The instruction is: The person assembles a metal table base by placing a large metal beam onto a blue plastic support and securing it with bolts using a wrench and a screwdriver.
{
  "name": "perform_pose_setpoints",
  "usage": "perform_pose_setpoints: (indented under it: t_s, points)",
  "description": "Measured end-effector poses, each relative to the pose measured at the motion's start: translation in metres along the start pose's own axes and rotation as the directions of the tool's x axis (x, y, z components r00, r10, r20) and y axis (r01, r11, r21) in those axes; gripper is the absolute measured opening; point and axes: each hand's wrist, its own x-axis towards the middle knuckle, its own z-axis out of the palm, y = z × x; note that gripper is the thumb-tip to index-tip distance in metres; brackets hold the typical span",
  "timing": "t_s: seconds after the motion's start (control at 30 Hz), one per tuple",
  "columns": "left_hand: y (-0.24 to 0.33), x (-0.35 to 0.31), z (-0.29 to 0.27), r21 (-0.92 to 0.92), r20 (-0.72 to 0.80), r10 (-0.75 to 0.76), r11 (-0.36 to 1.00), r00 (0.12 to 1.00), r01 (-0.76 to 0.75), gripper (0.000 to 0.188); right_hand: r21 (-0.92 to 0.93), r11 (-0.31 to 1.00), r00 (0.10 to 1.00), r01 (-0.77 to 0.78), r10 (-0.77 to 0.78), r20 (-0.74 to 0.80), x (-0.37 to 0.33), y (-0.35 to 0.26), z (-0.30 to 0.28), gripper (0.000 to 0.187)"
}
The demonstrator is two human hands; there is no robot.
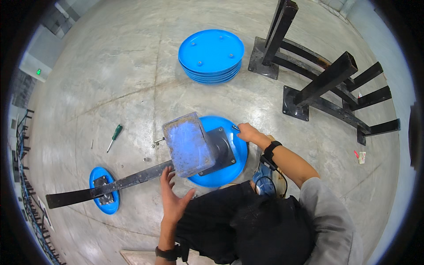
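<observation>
A black steel frame stands by me: its square post (187,145), with a scuffed bluish top, rises from a black base plate (223,150) on a round blue disc (212,179). A long black bar (132,176) runs left from it toward a second blue disc (93,181) with a black plate. My left hand (174,198) is open, thumb and fingers apart, its fingertips at the bar near the post. At the first disc's right rim my right hand (250,133) is closed on a small shiny metal piece (236,127), mostly hidden by the fingers.
A stack of blue discs (211,51) sits farther off. Black steel frames (327,88) stand at the right. On the floor left lie a green-handled screwdriver (115,135), a bolt (158,141) and small metal parts (146,159). A wall (393,66) bounds the right side.
</observation>
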Motion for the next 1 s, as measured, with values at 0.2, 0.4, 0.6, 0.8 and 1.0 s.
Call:
perform_pose_setpoints:
  t_s: [0.2,0.4,0.6,0.8,1.0]
  points:
    - [0.065,0.058,0.090,-0.374,-0.130,-0.043,0.928,0.991,-0.009,0.062,0.046,0.998,1.000,0.030,-0.030,-0.008,0.008,0.000,0.002,0.025]
    - [0.070,0.073,0.099,-0.325,-0.355,-0.140,0.945,0.924,0.018,0.022,0.094,0.946,0.942,0.309,-0.291,-0.167,0.009,0.000,-0.014,0.025]
    - [0.073,0.079,0.067,-0.390,-0.444,-0.092,0.915,0.891,-0.100,0.043,0.057,0.871,0.815,0.488,-0.431,-0.387,-0.001,0.004,-0.094,0.023]
    - [0.108,0.087,0.045,-0.436,-0.471,-0.115,0.892,0.874,-0.117,0.030,-0.041,0.974,0.728,0.224,-0.195,-0.657,-0.072,0.061,-0.199,0.026]
    - [0.070,0.095,0.075,-0.327,-0.438,-0.085,0.942,0.895,-0.071,0.029,0.416,0.897,0.524,0.151,0.284,-0.803,-0.035,0.089,-0.192,0.029]
